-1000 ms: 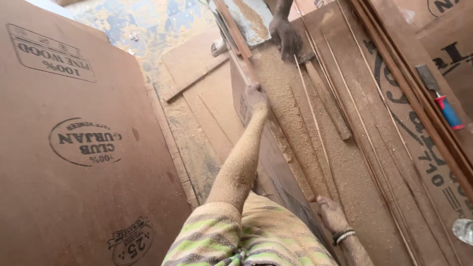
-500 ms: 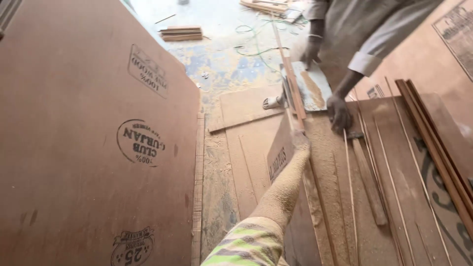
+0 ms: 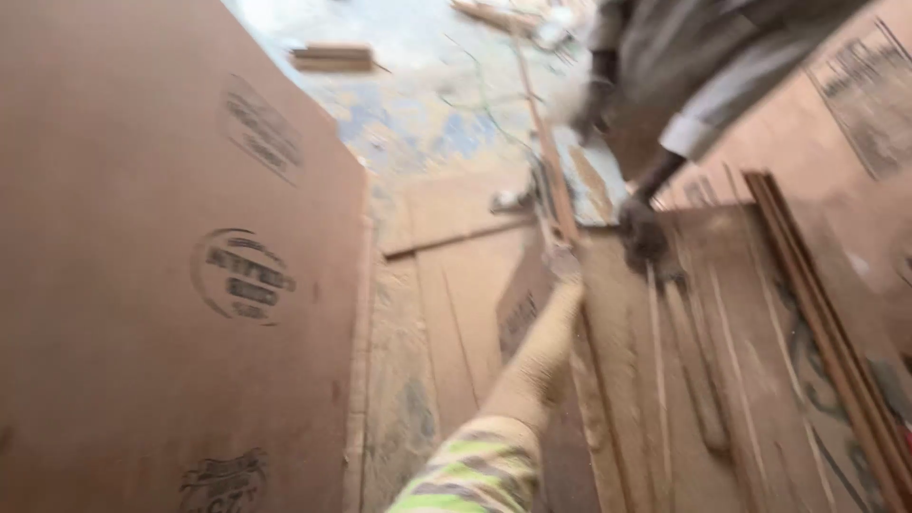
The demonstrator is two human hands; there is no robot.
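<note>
while our left hand (image 3: 567, 269) grips the long wooden strip (image 3: 549, 171), it runs away over the sawdusty board (image 3: 617, 380).

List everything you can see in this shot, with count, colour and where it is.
Large board: one, brown with dark stamps, upright at left.
Work board: one, brown, dusted with sawdust, at right.
Thin strips: several, reddish brown, along the work board's right edge.
Long strip: one, brown, running away from the left hand.
Wood offcuts: a small stack, brown, on the floor at top.
Floor: grey and blue, dusty.
Co-worker's hand: one, pressed on the work board.
Left hand: dusty, blurred, at the long strip's near end; striped sleeve.
Right hand: not in view.
</note>
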